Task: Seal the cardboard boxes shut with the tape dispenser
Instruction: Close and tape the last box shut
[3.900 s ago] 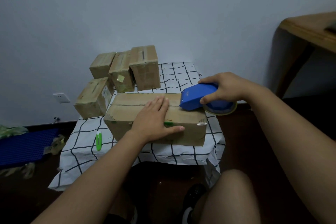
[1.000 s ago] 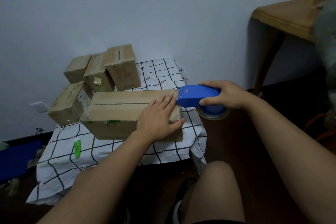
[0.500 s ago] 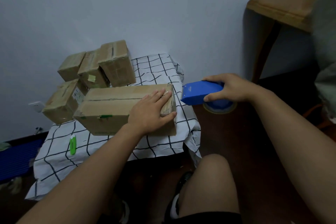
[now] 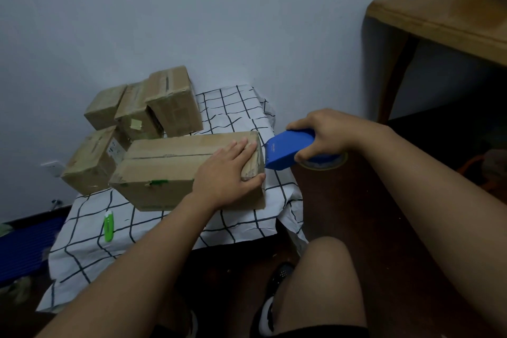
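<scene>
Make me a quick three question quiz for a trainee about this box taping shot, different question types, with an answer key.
1. True or false: the left hand lies flat on the right end of the long brown cardboard box.
2. Multiple choice: the right hand grips the blue plastic tape dispenser where? A) on the box's top seam B) just off the box's right end C) on the checked white cloth.
3. Fill in: the small green utility knife lies on the ____.

Key: 1 true; 2 B; 3 cloth.
</scene>
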Action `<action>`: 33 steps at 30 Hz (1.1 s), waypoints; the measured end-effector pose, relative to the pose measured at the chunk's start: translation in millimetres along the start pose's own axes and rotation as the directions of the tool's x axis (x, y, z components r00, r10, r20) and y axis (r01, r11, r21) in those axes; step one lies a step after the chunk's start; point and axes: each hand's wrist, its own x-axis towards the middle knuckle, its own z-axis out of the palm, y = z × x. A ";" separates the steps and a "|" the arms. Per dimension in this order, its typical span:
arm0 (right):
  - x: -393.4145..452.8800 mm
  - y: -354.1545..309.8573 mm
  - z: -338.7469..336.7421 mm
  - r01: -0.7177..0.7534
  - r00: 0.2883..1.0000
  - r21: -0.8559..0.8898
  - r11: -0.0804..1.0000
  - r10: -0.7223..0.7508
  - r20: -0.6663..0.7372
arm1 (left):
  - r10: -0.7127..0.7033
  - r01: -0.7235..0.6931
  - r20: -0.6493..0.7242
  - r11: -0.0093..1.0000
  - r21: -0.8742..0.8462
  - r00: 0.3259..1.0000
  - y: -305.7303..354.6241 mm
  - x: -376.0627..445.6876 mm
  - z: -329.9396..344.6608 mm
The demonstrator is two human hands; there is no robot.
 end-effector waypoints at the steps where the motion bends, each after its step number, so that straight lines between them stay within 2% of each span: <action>1: 2.5 -4.7 -0.2 0.000 1.000 -0.018 1.000 0.000 0.013 | 0.000 0.000 0.000 1.000 -0.001 1.000 0.0 0.0 0.5; 6: 16.4 -29.4 -13.0 -0.040 0.998 -0.119 0.992 0.046 0.049 | 0.007 -0.008 0.017 1.000 0.008 1.000 -0.3 1.4 1.4; 8: 20.0 -43.9 -15.1 -0.046 0.997 -0.209 0.977 0.060 0.057 | 0.009 -0.009 0.009 1.000 -0.004 1.000 -0.5 2.3 0.4; 10: 20.9 -61.9 3.8 -0.022 0.987 -0.320 0.947 0.071 0.142 | 0.019 -0.019 -0.002 1.000 -0.008 1.000 -0.9 1.8 0.3; 12: 18.9 -72.9 35.5 -0.034 0.963 -0.306 0.951 0.113 0.246 | 0.027 -0.027 0.000 1.000 -0.016 1.000 -1.7 0.1 0.5; 13: 18.1 -72.4 46.3 -0.049 0.959 -0.298 0.953 0.129 0.253 | 0.025 -0.025 -0.006 1.000 -0.015 1.000 -1.8 -0.6 1.0; 18: 12.8 -40.2 25.9 -0.224 0.966 -0.243 0.944 0.247 0.071 | 0.022 -0.022 -0.006 0.999 -0.026 1.000 -0.5 3.1 -2.3; 22: -2.8 -14.5 9.3 -0.338 0.940 -0.136 0.931 0.328 -0.093 | 0.044 -0.041 -0.033 0.997 0.068 0.998 0.5 7.8 -5.5; 27: -13.2 -13.9 13.6 -0.378 0.909 -0.025 0.925 0.366 -0.197 | 0.127 -0.124 -0.008 0.976 0.177 0.992 5.6 10.2 -9.2; 33: -4.7 -24.3 11.8 -0.428 0.838 0.086 0.900 0.430 -0.336 | 0.149 -0.146 0.003 0.963 0.227 0.989 5.5 10.1 -10.2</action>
